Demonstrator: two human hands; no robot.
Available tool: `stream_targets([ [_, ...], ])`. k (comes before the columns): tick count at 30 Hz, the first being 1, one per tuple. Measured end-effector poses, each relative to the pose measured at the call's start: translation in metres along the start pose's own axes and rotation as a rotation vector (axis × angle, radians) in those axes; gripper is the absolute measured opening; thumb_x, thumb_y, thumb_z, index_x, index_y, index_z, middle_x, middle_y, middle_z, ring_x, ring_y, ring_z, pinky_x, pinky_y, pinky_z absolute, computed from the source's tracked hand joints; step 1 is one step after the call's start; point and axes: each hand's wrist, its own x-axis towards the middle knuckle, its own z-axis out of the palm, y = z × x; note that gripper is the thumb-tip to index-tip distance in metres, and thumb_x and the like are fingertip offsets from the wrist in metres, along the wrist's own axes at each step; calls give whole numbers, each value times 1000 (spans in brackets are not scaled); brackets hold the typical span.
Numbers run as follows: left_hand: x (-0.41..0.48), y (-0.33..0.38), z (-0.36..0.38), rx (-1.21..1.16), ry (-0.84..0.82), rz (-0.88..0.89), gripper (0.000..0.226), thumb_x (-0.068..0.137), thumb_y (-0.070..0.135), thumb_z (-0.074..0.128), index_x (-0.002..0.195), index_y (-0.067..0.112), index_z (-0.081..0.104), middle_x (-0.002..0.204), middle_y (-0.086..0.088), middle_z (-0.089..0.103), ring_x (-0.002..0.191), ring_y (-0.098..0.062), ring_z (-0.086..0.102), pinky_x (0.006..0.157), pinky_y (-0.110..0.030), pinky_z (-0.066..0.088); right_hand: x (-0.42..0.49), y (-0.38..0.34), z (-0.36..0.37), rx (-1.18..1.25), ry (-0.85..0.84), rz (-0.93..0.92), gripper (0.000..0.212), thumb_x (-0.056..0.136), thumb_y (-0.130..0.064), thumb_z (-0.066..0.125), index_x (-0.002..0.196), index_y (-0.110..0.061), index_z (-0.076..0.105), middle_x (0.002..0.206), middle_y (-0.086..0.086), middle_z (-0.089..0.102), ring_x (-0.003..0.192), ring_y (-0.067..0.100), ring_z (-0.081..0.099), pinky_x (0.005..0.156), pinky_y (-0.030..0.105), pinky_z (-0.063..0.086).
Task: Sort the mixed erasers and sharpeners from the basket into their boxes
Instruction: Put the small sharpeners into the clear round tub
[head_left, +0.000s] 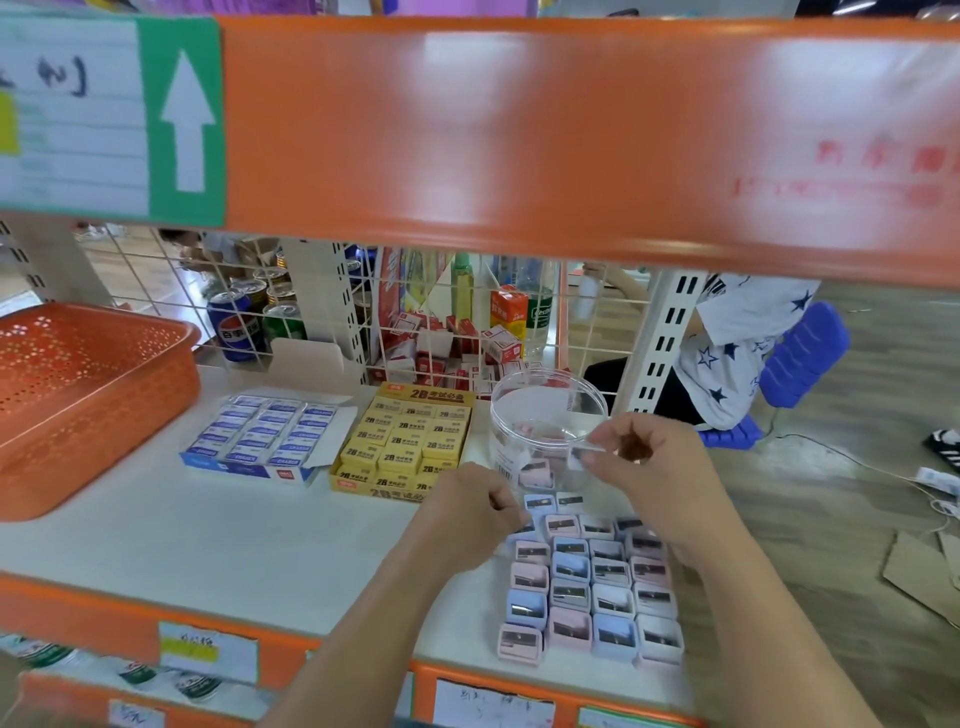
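Pastel sharpeners (592, 597) are lying in rows on the shelf (208, 545) (likely for tidy loading). Right hand (649, 467) grip is pinching a pale sharpener (579, 460) beside the clear jar (545, 410). Left hand (467, 509) is curling, contents unclear.

Orange perforated plastic basket (78, 395) at left on white shelf (208, 545). Blue-white eraser box (260, 441) touching yellow eraser box (405, 441). Pastel plastic sharpeners (592, 587) in rows before clear round plastic jar (545, 410). Right hand (649, 467) pinches small white item (581, 457) at jar; left hand (467, 512) curled beside.

The left hand (467, 506) and right hand (654, 467) extend from bare forearms.
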Motion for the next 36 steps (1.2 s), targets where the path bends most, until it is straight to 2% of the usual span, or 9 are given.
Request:
stream_targets([
  [2,-4,0,-2,-14,36,9,21,88,20,68,71,8,65,67,4,65,40,1,48,38,-13,33,6,-9,4,54,50,-15,10,78,-14,76,81,-19,67,69,-5,57,54,5,43,55,20,41],
  [5,-14,0,-10,-30,121,70,21,89,15,66,74,1,65,62,9,59,53,22,51,37,-10,31,19,-13,14,48,89,-12,11,78,-17,76,79,-18,66,70,-5,59,50,7,42,52,22,38],
  [12,-25,-4,-32,-40,257,125,25,85,28,71,69,10,67,74,-2,67,56,-4,49,47,-11,39,29,-9,30,-170,174,-16,8,84,-24,68,84,-18,64,83,-8,62,74,5,53,62,16,37],
  [15,-23,-4,-36,-64,283,120,28,84,29,71,66,9,64,66,-1,62,53,-4,44,45,-9,36,22,-7,29,-72,222,-16,8,87,-20,64,80,-23,62,82,-9,62,69,7,53,64,24,38],
  [18,-18,4,-36,-66,294,144,32,85,29,70,71,1,64,60,0,54,49,-5,38,46,-9,34,13,-6,23,-35,254,-20,13,87,-15,62,76,-21,61,74,-6,61,56,9,47,57,23,35],
  [21,-9,20,-35,-55,304,185,29,86,32,68,72,7,64,66,-5,60,50,-4,40,44,-11,34,4,-3,15,-66,242,3,14,87,-13,61,74,-17,61,67,-5,58,55,11,46,54,25,37],
  [28,15,52,-35,-19,322,190,18,87,38,66,77,23,66,69,13,60,55,0,50,39,-8,32,-14,19,-8,-223,107,139,13,87,-16,62,74,-16,62,72,-1,63,65,12,55,56,24,42],
  [33,31,50,-28,71,336,184,27,91,33,62,75,12,69,69,7,64,56,-2,51,48,-17,34,-21,27,-20,-399,-46,259,11,86,-29,65,80,-20,60,73,-1,63,63,12,54,57,24,43],
  [36,28,44,-23,65,345,194,21,91,37,61,79,20,64,71,13,55,63,0,49,54,-20,34,-22,29,-20,-394,-74,297,13,83,-30,68,79,-20,62,73,-1,65,66,13,59,59,25,45],
])
